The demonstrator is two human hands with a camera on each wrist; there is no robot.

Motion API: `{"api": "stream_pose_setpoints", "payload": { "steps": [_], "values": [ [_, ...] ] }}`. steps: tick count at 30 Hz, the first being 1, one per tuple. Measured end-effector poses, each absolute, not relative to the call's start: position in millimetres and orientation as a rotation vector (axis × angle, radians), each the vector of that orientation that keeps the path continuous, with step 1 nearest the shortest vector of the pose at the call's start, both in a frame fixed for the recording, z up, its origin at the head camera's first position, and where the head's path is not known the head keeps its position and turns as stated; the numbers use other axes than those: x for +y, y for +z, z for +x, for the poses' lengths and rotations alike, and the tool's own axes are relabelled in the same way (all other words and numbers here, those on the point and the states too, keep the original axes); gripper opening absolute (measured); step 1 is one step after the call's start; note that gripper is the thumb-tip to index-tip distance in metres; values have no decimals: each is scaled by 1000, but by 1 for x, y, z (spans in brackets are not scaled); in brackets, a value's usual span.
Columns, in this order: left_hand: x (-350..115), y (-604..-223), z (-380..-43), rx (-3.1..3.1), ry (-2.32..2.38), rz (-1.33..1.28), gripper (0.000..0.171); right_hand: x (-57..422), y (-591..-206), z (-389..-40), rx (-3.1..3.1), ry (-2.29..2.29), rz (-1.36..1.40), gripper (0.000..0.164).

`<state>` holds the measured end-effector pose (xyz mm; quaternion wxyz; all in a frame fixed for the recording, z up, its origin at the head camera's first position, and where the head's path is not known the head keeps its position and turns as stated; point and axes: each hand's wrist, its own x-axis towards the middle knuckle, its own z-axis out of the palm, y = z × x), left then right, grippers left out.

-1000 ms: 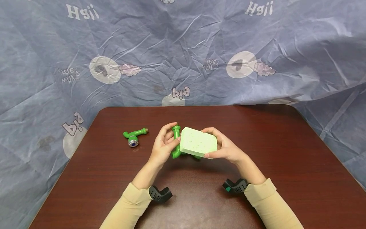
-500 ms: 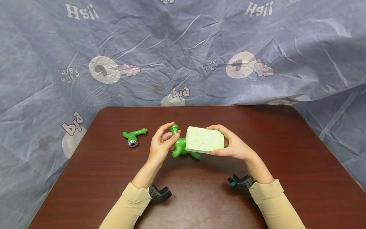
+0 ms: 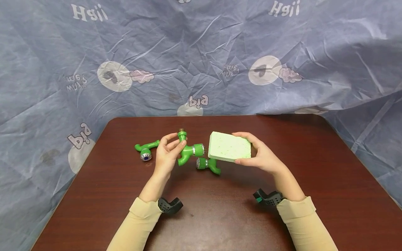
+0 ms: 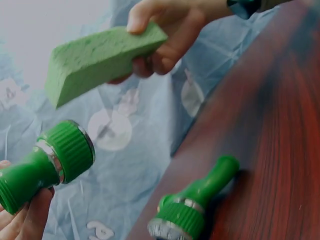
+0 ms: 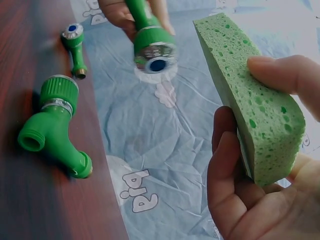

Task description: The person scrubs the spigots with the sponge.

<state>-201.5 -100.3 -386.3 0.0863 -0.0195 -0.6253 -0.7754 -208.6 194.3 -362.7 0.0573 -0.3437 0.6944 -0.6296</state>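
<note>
My left hand [image 3: 166, 153] grips a green faucet [image 3: 187, 151] by its threaded inlet pipe, held above the table with its ribbed knob pointing right. In my right hand [image 3: 262, 155] is a pale green sponge [image 3: 230, 146], pinched at its right end between thumb and fingers. A gap separates the sponge from the held faucet; the right wrist view shows the pores of the sponge [image 5: 250, 95]. On the table just below them lies a second green faucet [image 3: 209, 164], its knob toward the left. Another green faucet [image 3: 146, 150] lies to the left of my left hand.
The dark red-brown table [image 3: 282, 216] spreads around both arms. Behind it hangs a wrinkled blue-grey printed sheet [image 3: 201, 52]. Each wrist carries a black camera mount, the left mount [image 3: 170, 205] and the right mount [image 3: 268, 197].
The sponge has moved right and slightly up, away from the faucet in my left hand. That faucet has shifted left and turned, so its knob and the faucet beneath now show.
</note>
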Motion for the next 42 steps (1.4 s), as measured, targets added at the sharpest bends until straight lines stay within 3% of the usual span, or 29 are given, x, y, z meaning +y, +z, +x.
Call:
{"api": "stream_pose_setpoints", "payload": {
  "steps": [17, 28, 42],
  "values": [
    [-122, -437, -226, -2010, -2184, 336, 40, 209, -361, -211, 2159, -1891, -922, 73],
    [-123, -455, -230, -2102, -2071, 356, 32, 209, -358, -210, 2163, -1887, -920, 73],
    [-122, -457, -223, -2393, -1440, 223, 34, 212, -358, -209, 2143, -1877, -914, 72]
  ]
}}
